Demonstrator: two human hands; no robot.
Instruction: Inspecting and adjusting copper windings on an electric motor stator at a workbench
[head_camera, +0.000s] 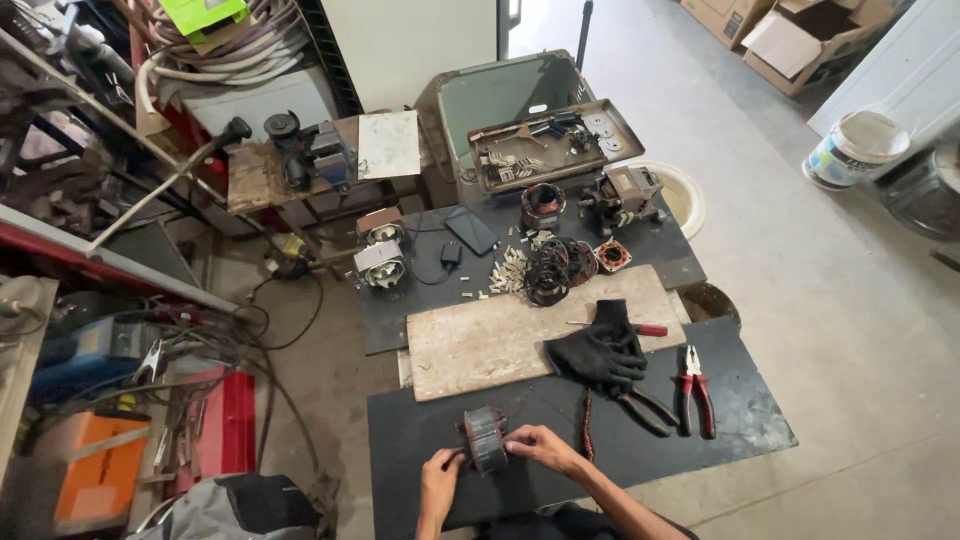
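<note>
A small motor stator (486, 437), a grey laminated metal block with dark windings, stands on the black mat (420, 440) near the front edge. My left hand (439, 477) grips its left side. My right hand (540, 445) holds its right side, fingers curled over the top. Thin wires trail from the stator toward the right. A bundle of copper wire (586, 425) lies just right of my right hand.
A pair of black gloves (600, 350) lies on a worn wooden board (480, 340). Red-handled pliers (697, 385), black-handled pliers (645, 408) and a screwdriver (640, 328) sit to the right. Farther back are coils (550, 268), motors (618, 192) and a metal tray (630, 140).
</note>
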